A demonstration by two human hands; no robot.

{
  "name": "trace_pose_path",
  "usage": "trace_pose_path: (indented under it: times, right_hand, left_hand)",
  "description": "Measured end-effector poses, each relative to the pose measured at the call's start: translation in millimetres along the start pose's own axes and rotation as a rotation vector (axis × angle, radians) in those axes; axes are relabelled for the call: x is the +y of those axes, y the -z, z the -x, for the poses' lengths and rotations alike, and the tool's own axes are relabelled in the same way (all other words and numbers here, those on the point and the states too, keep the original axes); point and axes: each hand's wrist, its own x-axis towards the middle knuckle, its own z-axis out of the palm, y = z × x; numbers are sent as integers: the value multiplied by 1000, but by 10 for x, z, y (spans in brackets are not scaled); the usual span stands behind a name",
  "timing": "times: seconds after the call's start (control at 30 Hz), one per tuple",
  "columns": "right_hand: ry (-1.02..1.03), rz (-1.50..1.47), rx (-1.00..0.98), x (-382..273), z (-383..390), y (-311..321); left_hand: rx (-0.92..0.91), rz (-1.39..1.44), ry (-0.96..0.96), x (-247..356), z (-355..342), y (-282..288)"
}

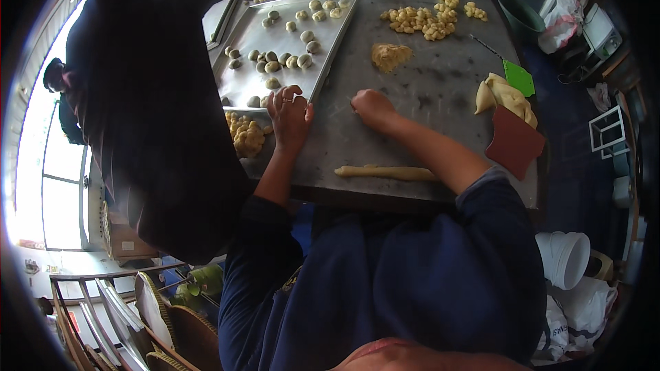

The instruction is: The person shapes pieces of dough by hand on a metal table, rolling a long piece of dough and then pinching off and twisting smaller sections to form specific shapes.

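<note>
Lying along the near edge of the table (357,139) was one dough rope (385,173); one green scraper (517,79), one red-brown board (513,143) and one dough lump (507,95) sat toward the right edge. One metal tray (330,33) held over twenty balls (304,61). The left hand (290,115) curled by the tray's near corner, the right hand (375,108) mid-table; any grasp couldn't be told. A dark-clothed person (151,96) blocked the left edge.

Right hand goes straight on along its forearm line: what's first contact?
The right hand would likely meet the metal tray first, at its right edge; height is unclear, so it might pass over.
</note>
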Motion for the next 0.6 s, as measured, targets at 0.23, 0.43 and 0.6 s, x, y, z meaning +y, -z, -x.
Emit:
trace_pose_path:
  times: [0.23,0.43,0.6]
  right_hand:
    - [-682,-1577,173,244,-898,-306]
    - [-633,-2168,222,281,-1242,-514]
    - [-733,-2144,249,-21,-1138,-490]
  left_hand:
    - [13,0,-1,58,-29,27]
    - [-6,19,3,146,-178,44]
    - [-29,-3,44,40,-6,75]
